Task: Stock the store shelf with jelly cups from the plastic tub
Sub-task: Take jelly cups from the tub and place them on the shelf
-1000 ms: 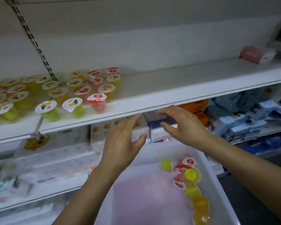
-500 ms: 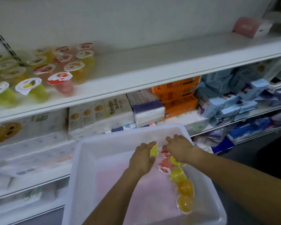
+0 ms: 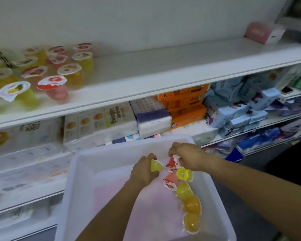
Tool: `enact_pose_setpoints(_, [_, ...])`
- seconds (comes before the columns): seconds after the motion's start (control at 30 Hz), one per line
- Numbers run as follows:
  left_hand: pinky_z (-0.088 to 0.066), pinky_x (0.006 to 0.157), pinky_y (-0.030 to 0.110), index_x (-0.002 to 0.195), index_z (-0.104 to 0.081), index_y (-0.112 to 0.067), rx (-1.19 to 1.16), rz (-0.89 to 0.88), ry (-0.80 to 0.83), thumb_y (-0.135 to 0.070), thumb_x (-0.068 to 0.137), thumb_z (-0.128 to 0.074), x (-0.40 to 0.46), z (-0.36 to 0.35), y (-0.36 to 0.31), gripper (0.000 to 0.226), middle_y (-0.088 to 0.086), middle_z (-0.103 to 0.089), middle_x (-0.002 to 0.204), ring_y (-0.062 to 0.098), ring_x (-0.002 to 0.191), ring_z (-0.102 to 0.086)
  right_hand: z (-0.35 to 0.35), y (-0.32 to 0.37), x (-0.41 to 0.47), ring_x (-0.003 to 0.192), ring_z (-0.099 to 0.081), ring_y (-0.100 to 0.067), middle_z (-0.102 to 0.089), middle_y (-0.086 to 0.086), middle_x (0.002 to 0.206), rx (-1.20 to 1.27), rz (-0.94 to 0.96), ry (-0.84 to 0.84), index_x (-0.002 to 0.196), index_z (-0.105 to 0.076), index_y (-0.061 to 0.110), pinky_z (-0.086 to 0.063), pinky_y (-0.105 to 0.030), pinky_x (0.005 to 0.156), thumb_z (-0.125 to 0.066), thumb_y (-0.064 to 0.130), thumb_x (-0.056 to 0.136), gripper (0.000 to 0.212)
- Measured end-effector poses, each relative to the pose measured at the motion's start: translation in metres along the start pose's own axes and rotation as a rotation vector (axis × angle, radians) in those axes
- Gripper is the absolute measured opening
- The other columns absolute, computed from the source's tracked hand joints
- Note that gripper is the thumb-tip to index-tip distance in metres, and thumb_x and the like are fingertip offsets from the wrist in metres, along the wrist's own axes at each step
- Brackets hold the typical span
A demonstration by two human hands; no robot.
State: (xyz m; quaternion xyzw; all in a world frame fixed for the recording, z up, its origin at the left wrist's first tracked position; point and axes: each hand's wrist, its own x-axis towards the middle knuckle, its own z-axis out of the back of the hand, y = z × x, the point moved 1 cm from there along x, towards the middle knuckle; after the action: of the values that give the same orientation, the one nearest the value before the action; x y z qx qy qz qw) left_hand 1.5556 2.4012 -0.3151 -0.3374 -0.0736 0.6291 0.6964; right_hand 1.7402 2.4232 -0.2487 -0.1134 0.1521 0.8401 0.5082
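Note:
A white plastic tub sits low in front of me. My left hand grips a yellow jelly cup at the tub's far end. Beside it my right hand holds a red jelly cup. Several more yellow, orange and red jelly cups lie in a line along the tub's right side. On the white upper shelf, several stocked jelly cups stand upright at the left.
The shelf below holds tissue packs, an orange box and blue packets. A pink box stands at the upper shelf's far right. Further packets fill the lower right shelves.
Both hands came down from the shelf edge into the tub and took hold of cups. Since half a second ago they have barely moved.

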Motion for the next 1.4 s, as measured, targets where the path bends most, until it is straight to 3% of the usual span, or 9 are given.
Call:
enact_pose_setpoints(0.1, [-0.048, 0.076, 0.024, 0.119, -0.051, -0.027, -0.242, 0.059, -0.130, -0.028, 0.081, -0.075, -0.022, 0.030, -0.006, 0.045, -0.005, -0.058, 0.108, 0.015, 0.093, -0.056, 0.018, 0.008, -0.013, 0.088, -0.057, -0.005, -0.059, 0.003, 0.116, 0.638, -0.095, -0.107, 0.114, -0.062, 0.025, -0.047, -0.022, 0.075, -0.073, 0.014, 0.079, 0.039])
enact_pose_setpoints(0.2, [-0.048, 0.070, 0.022, 0.114, -0.052, -0.030, -0.376, 0.070, -0.258, -0.030, 0.079, -0.076, -0.045, 0.068, -0.014, 0.043, -0.010, -0.058, 0.102, 0.015, 0.086, -0.061, 0.050, 0.033, -0.021, 0.064, -0.062, -0.014, -0.068, -0.014, 0.098, 1.141, -0.118, -0.124, 0.106, -0.067, 0.015, -0.049, -0.027, 0.058, -0.073, 0.010, 0.081, 0.026])
enact_pose_setpoints(0.5, [-0.050, 0.057, 0.021, 0.101, -0.055, -0.031, -0.470, -0.084, -0.558, -0.025, 0.074, -0.078, -0.099, 0.184, -0.034, 0.035, -0.013, -0.064, 0.084, 0.004, 0.059, -0.059, 0.174, 0.093, -0.001, 0.055, -0.051, -0.013, -0.062, -0.009, 0.082, 1.627, 0.036, -0.131, 0.095, -0.061, 0.015, -0.040, -0.019, 0.043, -0.062, 0.024, 0.089, 0.010])
enact_pose_setpoints(0.7, [-0.051, 0.060, 0.023, 0.100, -0.055, -0.031, -0.531, -0.122, -0.676, -0.021, 0.074, -0.079, -0.117, 0.228, -0.036, 0.036, -0.013, -0.065, 0.082, 0.006, 0.061, -0.060, 0.227, 0.124, 0.058, 0.058, -0.064, -0.022, -0.064, -0.017, 0.087, 1.692, -0.024, -0.261, 0.117, -0.057, -0.001, -0.054, -0.026, 0.047, -0.062, 0.013, 0.091, 0.030])
enact_pose_setpoints(0.9, [-0.053, 0.060, 0.024, 0.099, -0.054, -0.036, -0.480, -0.102, -0.762, -0.027, 0.071, -0.083, -0.125, 0.251, -0.019, 0.042, -0.021, -0.063, 0.091, 0.003, 0.059, -0.060, 0.246, 0.150, 0.118, 0.065, -0.067, -0.029, -0.066, -0.019, 0.094, 1.542, -0.121, -0.325, 0.123, -0.049, -0.006, -0.060, -0.040, 0.057, -0.066, 0.005, 0.087, 0.041])
enact_pose_setpoints(1.03, [-0.056, 0.062, 0.027, 0.106, -0.056, -0.035, -0.499, -0.102, -0.773, -0.027, 0.071, -0.083, -0.130, 0.258, -0.010, 0.044, -0.018, -0.065, 0.095, 0.005, 0.063, -0.063, 0.244, 0.154, 0.138, 0.064, -0.067, -0.027, -0.067, -0.014, 0.083, 1.439, -0.199, -0.300, 0.117, -0.055, -0.004, -0.060, -0.042, 0.058, -0.069, 0.012, 0.087, 0.037])
enact_pose_setpoints(1.23, [-0.059, 0.066, 0.036, 0.103, -0.055, -0.037, -0.568, -0.090, -0.787, -0.025, 0.072, -0.082, -0.134, 0.265, -0.003, 0.043, -0.020, -0.066, 0.092, 0.010, 0.065, -0.065, 0.238, 0.154, 0.141, 0.052, -0.056, -0.023, -0.062, -0.013, 0.080, 1.348, -0.275, -0.372, 0.122, -0.050, -0.003, -0.050, -0.029, 0.042, -0.067, 0.030, 0.090, 0.050])
enact_pose_setpoints(1.33, [-0.057, 0.065, 0.031, 0.105, -0.051, -0.039, -0.593, -0.094, -0.798, -0.025, 0.072, -0.083, -0.137, 0.267, -0.007, 0.048, -0.017, -0.064, 0.099, 0.008, 0.064, -0.065, 0.239, 0.150, 0.125, 0.065, -0.056, -0.020, -0.060, -0.013, 0.106, 1.085, -0.315, -0.549, 0.131, -0.042, 0.013, -0.045, -0.029, 0.052, -0.056, 0.050, 0.090, 0.057])
enact_pose_setpoints(1.4, [-0.054, 0.061, 0.021, 0.112, -0.046, -0.040, -0.603, -0.098, -0.806, -0.027, 0.072, -0.083, -0.138, 0.269, -0.012, 0.056, -0.016, -0.061, 0.103, 0.004, 0.067, -0.065, 0.237, 0.152, 0.101, 0.070, -0.056, -0.015, -0.060, -0.007, 0.114, 1.039, -0.142, -0.668, 0.128, -0.047, 0.019, -0.044, -0.029, 0.059, -0.056, 0.053, 0.089, 0.053])
